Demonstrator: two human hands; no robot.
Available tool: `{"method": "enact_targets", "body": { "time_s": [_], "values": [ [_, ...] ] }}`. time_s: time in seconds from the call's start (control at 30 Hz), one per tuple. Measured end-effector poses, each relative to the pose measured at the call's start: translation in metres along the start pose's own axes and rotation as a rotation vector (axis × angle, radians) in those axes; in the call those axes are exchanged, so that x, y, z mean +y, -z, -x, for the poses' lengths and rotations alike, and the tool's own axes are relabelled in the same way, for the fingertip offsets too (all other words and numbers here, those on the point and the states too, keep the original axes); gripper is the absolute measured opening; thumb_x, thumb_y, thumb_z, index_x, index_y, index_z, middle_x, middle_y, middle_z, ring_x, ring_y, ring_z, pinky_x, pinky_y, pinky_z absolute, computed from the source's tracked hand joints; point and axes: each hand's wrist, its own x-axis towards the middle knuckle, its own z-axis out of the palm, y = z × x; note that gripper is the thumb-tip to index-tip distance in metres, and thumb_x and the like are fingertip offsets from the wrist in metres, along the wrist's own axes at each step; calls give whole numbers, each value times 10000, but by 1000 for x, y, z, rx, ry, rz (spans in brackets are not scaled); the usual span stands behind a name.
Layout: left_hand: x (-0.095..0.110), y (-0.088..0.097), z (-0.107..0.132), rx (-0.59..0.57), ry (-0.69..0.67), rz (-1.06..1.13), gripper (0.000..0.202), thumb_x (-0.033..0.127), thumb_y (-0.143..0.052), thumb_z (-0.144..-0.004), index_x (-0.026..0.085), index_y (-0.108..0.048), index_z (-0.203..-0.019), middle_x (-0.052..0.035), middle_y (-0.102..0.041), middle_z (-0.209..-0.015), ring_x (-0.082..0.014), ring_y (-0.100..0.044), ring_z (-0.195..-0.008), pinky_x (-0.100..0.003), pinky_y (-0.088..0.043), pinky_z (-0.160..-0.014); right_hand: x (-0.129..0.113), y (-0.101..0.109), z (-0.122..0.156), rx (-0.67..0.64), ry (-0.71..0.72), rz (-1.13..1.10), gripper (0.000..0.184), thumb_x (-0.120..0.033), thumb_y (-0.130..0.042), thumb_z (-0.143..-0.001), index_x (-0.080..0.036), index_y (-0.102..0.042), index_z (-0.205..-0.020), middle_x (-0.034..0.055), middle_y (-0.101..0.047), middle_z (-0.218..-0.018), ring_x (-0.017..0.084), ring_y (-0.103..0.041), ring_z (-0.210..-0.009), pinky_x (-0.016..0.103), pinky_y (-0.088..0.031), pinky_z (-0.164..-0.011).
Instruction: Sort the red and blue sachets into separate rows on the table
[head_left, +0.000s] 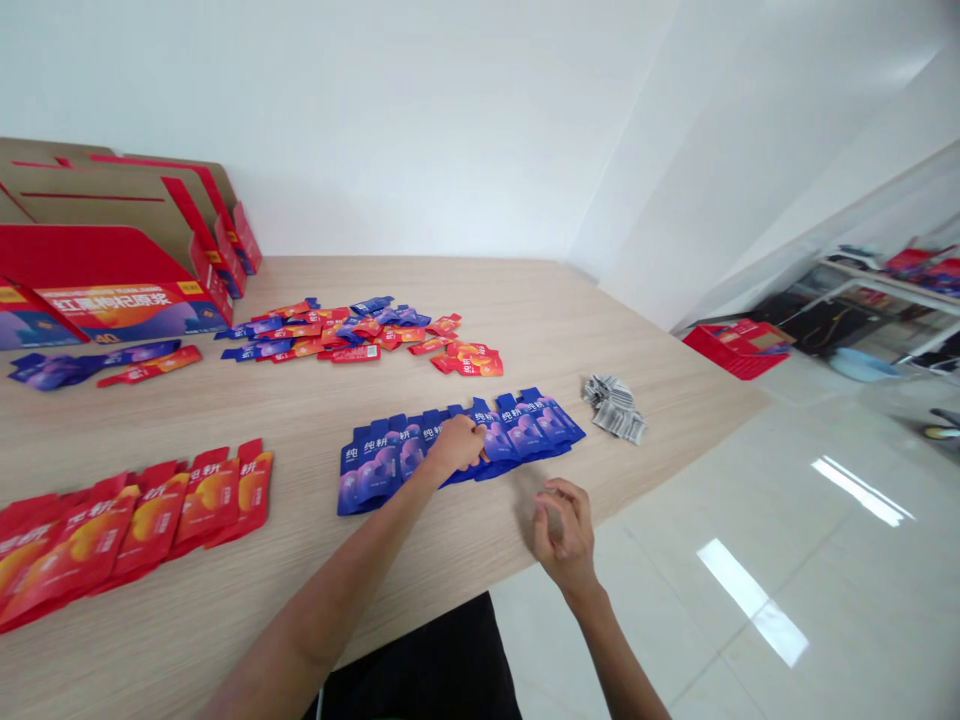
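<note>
A row of overlapping blue pouches with white print lies across the middle of the table. My left hand is over the middle of this row, its fingers closed at the edge of one blue pouch. The fingertips partly hide what they pinch. Near the table's front edge, just below the right end of the row, my right hand is raised with curled fingers. A gap shows between its thumb and fingers, and nothing is visible in it. A small pile of black-and-white printed slips lies right of the pouches.
Overlapping red pouches lie at the left front. Behind are a mixed heap of red and blue sachets and open red cartons by the wall. A red crate stands on the floor beyond the table's right edge.
</note>
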Motion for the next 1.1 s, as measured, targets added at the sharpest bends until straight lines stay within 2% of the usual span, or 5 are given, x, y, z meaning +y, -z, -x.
{"method": "enact_targets", "body": {
  "time_s": [0.3,0.47,0.77,0.9,1.1],
  "values": [
    [5,6,7,40,16,-238,293,428,-644,-1027,143,-699,-1074,-39,-735,-996,-166,-716,-840,-361,-616,-792,-2,-2,-5,-9,-31,7,260,-49,-532,-934,-232,-631,-1090,111,-595,-1116,265,-631,-1027,442,-585,-787],
    [-1,9,15,112,-59,-281,376,362,-570,-1054,148,-686,-768,-29,-716,-723,-164,-710,-709,-314,-569,-758,-3,-2,-6,-30,-28,-5,275,-52,-527,-922,-237,-641,-1089,113,-595,-1116,269,-640,-1020,456,-595,-792],
    [-70,-16,107,97,-255,-307,506,290,-465,-1018,227,-464,-516,-15,-563,-536,-181,-585,-584,-296,-430,-693,-29,-11,-97,-253,-4,-280,185,-178,-509,-1004,-263,-672,-989,56,-697,-963,249,-667,-947,426,-545,-881],
    [-112,-23,131,124,-355,-254,473,337,-433,-1020,227,-355,-567,46,-358,-510,-138,-408,-516,-299,-303,-628,-39,-75,-171,-504,30,-374,235,-289,-480,-1061,-229,-688,-970,46,-723,-945,217,-653,-913,353,-519,-874],
    [-133,-23,142,135,-403,-13,474,392,-380,-1047,222,-281,-616,59,-299,-553,-102,-342,-511,-304,-185,-558,-58,-239,-256,-703,90,-112,260,-134,-459,-1001,-170,-712,-1052,96,-717,-1093,218,-641,-1063,337,-498,-980]
  ]
}}
